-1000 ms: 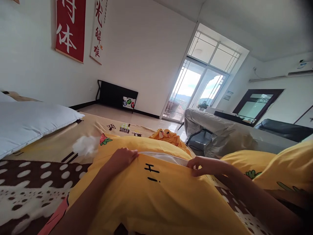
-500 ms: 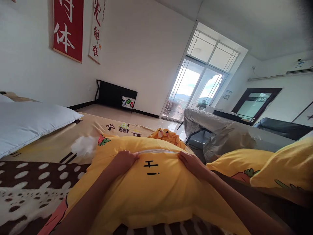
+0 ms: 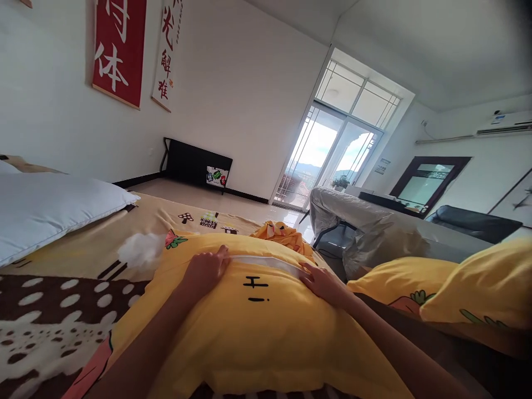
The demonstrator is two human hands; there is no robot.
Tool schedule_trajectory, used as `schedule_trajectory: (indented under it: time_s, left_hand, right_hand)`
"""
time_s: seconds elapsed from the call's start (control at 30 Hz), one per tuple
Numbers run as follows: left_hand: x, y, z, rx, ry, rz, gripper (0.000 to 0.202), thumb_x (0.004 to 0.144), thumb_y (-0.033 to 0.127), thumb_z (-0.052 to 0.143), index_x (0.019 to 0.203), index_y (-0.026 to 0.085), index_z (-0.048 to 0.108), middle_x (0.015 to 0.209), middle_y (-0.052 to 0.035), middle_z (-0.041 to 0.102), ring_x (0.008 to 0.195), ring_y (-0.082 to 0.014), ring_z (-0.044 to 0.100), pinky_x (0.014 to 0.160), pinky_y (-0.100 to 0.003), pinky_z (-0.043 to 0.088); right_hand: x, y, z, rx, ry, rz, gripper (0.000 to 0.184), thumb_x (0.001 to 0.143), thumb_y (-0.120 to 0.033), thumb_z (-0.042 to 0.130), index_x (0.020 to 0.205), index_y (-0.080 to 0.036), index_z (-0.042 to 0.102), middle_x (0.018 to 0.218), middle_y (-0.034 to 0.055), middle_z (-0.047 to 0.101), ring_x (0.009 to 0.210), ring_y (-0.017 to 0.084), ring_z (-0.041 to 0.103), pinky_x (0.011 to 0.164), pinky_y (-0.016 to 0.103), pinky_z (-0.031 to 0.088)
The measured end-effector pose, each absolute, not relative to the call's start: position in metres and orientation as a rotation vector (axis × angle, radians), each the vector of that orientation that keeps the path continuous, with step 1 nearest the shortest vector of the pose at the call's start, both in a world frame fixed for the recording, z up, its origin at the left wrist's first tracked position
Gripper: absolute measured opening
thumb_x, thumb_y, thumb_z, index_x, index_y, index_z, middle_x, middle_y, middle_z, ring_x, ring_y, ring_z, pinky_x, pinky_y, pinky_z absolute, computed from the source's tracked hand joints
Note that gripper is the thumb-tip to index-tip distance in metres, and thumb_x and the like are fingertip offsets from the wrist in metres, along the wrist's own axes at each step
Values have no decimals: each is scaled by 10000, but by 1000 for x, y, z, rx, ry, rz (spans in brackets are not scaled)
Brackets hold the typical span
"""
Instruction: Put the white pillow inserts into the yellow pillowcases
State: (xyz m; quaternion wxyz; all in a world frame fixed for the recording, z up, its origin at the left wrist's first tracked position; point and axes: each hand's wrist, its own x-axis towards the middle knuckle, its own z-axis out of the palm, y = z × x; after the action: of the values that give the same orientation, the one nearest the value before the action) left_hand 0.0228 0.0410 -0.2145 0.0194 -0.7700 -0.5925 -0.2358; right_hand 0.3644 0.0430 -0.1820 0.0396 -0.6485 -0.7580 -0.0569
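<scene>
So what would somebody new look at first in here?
Probably the big yellow pillowcase right in front, with the left hand and right hand at either end of a white strip. Next might be the red hanging scroll at upper left, then the bright glass doors right of centre.

On my left I see a brown-and-cream blanket, partly spotted with white. On the far left wall hang a red scroll and a white scroll, with a low black panel farther right. Far ahead of me are glass doors and a potted plant; to my far right, crumpled clear plastic and, high up, an air conditioner.
</scene>
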Motion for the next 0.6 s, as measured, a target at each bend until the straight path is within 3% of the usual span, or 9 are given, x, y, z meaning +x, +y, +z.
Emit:
schedule_trajectory:
  time_s: [0.17, 0.33, 0.5, 0.6]
  left_hand:
    - [18, 34, -207, -2533, -1811, -678, 497, 891, 517, 385, 1222, 205, 583, 881, -135, 712, 859, -302, 665, 689, -350, 445]
    - [16, 33, -205, -2528, -1820, -628, 438, 883, 518, 408, 1146, 235, 614, 887, -116, 711, 841, -282, 666, 668, -323, 430]
    - [15, 41, -210, -2387, -1830, -645, 411, 948, 380, 269, 910, 194, 633, 769, -103, 698, 727, -238, 661, 605, -286, 386]
    - [7, 46, -213, -2264, -1860, -874, 416, 954, 368, 250, 913, 191, 624, 731, -90, 692, 714, -221, 655, 610, -281, 390]
  right_hand:
    - [354, 47, -184, -2069, -2173, -353, 350, 920, -309, 342, 978, -205, 670, 846, 113, 720, 797, 245, 661, 669, 313, 405]
    - [354, 48, -173, -1932, -1993, -431, 398, 937, -329, 279, 989, -200, 652, 945, 113, 714, 809, 229, 654, 687, 303, 409]
    - [343, 33, -162, -1511, -1829, -586, 440, 918, -485, 329, 706, -205, 594, 635, 62, 653, 574, 178, 579, 573, 271, 372]
    - [334, 24, -157, -1331, -1865, -743, 461, 931, -483, 340, 611, -216, 538, 541, 33, 600, 509, 147, 544, 554, 260, 364]
